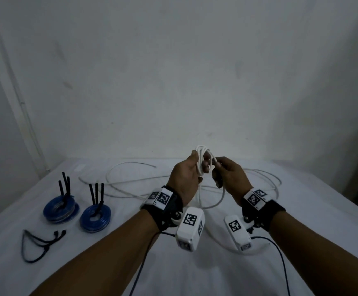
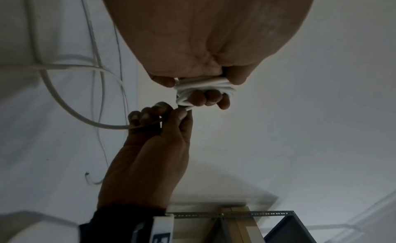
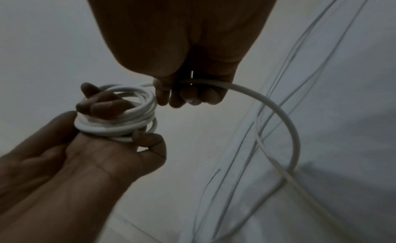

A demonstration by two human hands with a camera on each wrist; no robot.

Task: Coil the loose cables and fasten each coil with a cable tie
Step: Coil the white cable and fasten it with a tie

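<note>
A white cable [image 1: 203, 159] is wound in several turns round the fingers of my left hand [image 1: 192, 174], held up above the table. The coil [image 3: 120, 118] sits on those fingers, with the thumb against it. My right hand [image 1: 227, 169] pinches the same cable [image 3: 205, 82] just beside the coil, fingers curled. From there the cable arcs down [image 3: 287, 121] to the loose length [image 1: 131, 180] lying on the white sheet. In the left wrist view the coil [image 2: 203, 87] and the right hand [image 2: 158, 118] meet at centre.
Two blue cable coils [image 1: 61, 208] [image 1: 95, 216] lie at the left, each bound with black ties standing upright. Spare black cable ties [image 1: 39, 242] lie nearer the front left. A white wall rises behind the table [image 1: 302, 210]. A metal shelf [image 2: 235, 218] shows at one side.
</note>
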